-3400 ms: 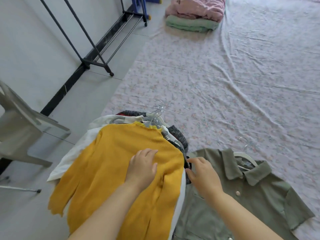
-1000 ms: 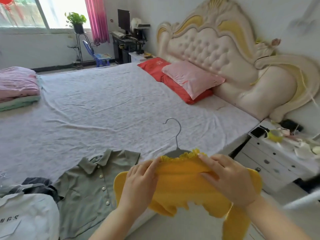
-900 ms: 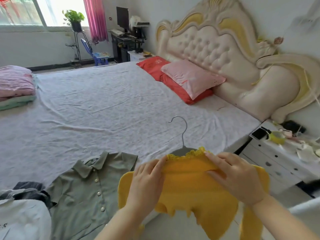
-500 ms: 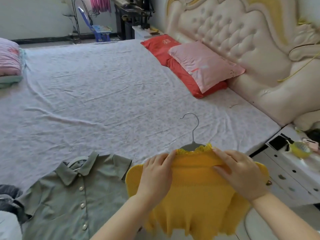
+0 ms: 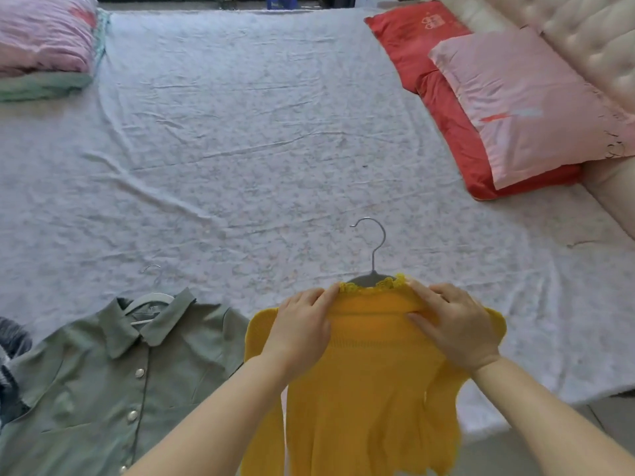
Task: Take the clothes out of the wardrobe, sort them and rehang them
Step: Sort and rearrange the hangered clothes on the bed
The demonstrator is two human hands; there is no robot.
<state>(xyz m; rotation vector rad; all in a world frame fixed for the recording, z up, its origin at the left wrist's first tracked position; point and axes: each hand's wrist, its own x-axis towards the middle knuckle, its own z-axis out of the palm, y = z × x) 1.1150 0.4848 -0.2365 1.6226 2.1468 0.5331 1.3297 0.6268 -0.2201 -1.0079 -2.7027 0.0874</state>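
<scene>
While two hands [image 5: 302, 326] [image 5: 455, 326] pinch one yellow top [image 5: 371, 389], one green shirt [image 5: 103, 389] lies beside it, two pillows [image 5: 443, 111] [image 5: 522, 108] farther off.

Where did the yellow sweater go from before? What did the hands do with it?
The yellow sweater came off the top of the clothes pile. The left hand and right hand now grip its shoulders, holding it up on its hanger, right of the green shirt. The green shirt stayed flat on the bed.
</scene>
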